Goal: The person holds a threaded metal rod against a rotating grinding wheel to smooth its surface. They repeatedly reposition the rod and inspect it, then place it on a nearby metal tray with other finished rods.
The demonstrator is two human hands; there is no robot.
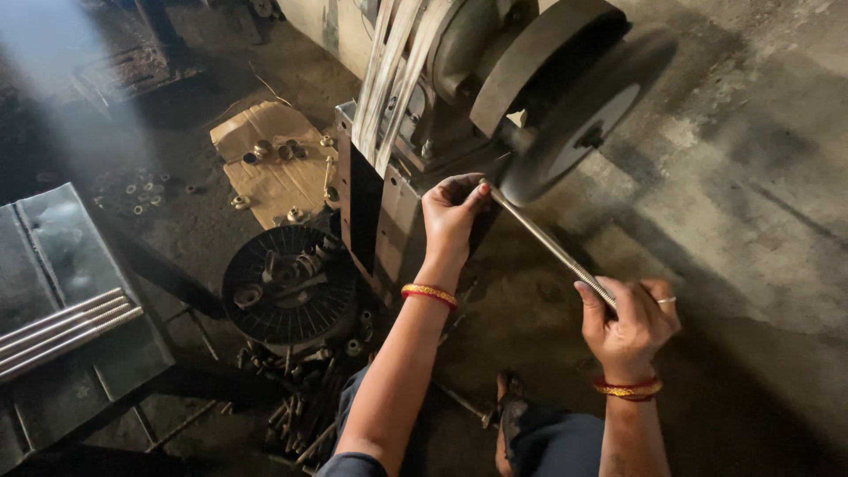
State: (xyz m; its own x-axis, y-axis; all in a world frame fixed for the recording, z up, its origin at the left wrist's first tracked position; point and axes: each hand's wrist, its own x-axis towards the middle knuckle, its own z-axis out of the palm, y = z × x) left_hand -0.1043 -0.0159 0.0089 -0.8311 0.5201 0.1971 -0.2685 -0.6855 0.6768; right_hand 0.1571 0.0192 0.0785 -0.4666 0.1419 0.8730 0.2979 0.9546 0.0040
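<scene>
Rod: a person is holding a long metal rod (549, 245) in both hands, its far tip lying at the lower edge of a grinding wheel (579, 115); whether tip and wheel are touching cannot be told
Left hand: the left hand (452, 216) is pinching the rod's far end between thumb and fingertips, just under the wheel
Right hand: the right hand (632, 322) is closing around the near, threaded end, well back from the wheel
Doing it well: by my judgement the far hand is guiding and the near hand is steadying; light, even pressure and fingers clear of the wheel are serving best
Axis: the rod's long axis is running on a diagonal, from the right hand up and away to the left hand; the tip is pointing at the wheel
Nearby: more rods (66, 329) are lying well off beyond the left hand
</scene>
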